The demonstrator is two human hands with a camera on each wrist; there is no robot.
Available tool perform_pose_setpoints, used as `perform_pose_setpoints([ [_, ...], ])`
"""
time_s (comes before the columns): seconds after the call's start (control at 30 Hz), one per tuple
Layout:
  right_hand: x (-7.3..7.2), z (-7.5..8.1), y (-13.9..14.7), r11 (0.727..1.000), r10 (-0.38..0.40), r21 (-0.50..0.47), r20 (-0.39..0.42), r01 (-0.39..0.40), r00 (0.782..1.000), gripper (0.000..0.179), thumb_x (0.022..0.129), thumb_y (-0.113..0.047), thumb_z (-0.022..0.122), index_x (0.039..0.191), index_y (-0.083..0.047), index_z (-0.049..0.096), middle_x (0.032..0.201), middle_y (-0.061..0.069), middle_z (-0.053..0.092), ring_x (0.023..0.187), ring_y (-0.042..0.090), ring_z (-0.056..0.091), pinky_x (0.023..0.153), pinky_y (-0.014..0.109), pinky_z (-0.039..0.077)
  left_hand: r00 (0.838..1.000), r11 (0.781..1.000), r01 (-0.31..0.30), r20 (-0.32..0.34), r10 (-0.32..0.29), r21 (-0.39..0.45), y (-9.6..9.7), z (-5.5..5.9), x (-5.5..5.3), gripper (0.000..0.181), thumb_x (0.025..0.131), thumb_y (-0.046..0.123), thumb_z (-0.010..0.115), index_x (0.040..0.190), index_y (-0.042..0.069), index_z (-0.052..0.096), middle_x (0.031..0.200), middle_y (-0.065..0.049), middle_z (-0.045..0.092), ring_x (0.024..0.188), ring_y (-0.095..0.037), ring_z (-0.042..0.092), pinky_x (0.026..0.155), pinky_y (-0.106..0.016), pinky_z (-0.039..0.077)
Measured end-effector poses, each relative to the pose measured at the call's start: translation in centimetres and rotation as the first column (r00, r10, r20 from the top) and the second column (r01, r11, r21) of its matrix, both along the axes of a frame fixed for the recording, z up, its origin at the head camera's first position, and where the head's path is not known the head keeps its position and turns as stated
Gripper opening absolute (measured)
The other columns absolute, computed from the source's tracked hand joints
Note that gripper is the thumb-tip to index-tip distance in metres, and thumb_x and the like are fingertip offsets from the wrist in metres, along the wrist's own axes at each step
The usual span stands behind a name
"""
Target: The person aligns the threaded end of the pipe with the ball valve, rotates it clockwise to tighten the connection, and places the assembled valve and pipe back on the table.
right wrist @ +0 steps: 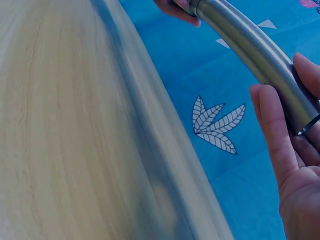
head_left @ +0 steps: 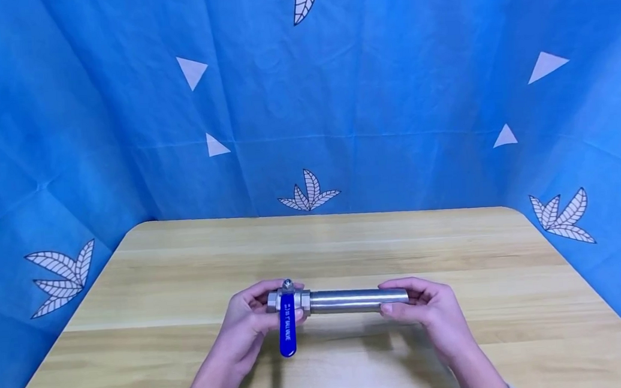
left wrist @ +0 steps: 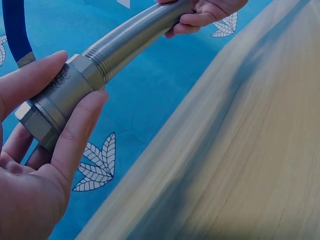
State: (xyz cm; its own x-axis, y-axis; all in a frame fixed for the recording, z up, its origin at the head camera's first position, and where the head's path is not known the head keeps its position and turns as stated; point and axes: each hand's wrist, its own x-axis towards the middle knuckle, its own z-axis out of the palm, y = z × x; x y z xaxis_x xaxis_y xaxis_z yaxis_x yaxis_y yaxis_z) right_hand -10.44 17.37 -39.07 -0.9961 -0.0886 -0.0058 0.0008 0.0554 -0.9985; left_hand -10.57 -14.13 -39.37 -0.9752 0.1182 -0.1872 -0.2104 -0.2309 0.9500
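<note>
A steel ball valve with a blue lever handle is held above the table by my left hand, thumb in front and fingers behind. The lever points down toward me and bears the words "BALL VALVE". From the valve's right side extends a straight steel pipe, its threaded end at the valve's hex collar; how deep the thread sits inside is hidden. Around the pipe's free end, my right hand grips with thumb and fingers. The open pipe mouth shows in the right wrist view.
A light wooden table with rounded far corners lies under both hands. Blue cloth printed with white leaves and triangles hangs around its back and sides. Shadows of the hands and pipe fall on the tabletop.
</note>
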Motion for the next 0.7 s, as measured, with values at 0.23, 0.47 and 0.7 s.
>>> perform_pose_setpoints([
  [0.23, -0.1, -0.28, 0.4, 0.993, 0.115, 0.006, -0.095, -0.115, 0.989, 0.042, 0.086, 0.002, 0.083, 0.126, 0.008, 0.071, 0.107, 0.003, 0.08, 0.094, 0.015, 0.076, 0.083, 0.027, 0.064, 1.0, 0.998, -0.01, 0.026, 0.009, 0.058, 0.1, 0.08, -0.07, 0.06, 0.074, -0.009, 0.086, 0.132, 0.0, 0.071, 0.124, -0.006, 0.08, 0.119, -0.025, 0.068, 0.098, -0.042, 0.063],
  [0.47, -0.32, -0.72, 0.32, 0.978, 0.194, -0.036, -0.213, -0.206, 0.958, 0.05, 0.082, 0.011, 0.083, 0.129, 0.008, 0.068, 0.123, 0.004, 0.079, 0.109, 0.015, 0.076, 0.091, 0.026, 0.063, 0.999, 0.994, -0.033, 0.037, 0.029, 0.1, -0.07, 0.28, -0.08, 0.059, 0.076, -0.012, 0.082, 0.132, 0.003, 0.071, 0.124, -0.006, 0.08, 0.121, -0.026, 0.069, 0.092, -0.049, 0.066],
  [0.7, -0.21, -0.57, 0.29, 0.985, 0.145, -0.057, -0.218, -0.161, 0.965, 0.044, 0.08, 0.013, 0.083, 0.122, 0.008, 0.071, 0.114, 0.002, 0.081, 0.099, 0.013, 0.077, 0.085, 0.027, 0.065, 1.0, 0.997, -0.004, 0.019, 0.002, 0.078, -0.11, 0.48, -0.08, 0.054, 0.077, -0.01, 0.084, 0.128, 0.005, 0.074, 0.125, -0.005, 0.08, 0.12, -0.027, 0.07, 0.092, -0.047, 0.066],
])
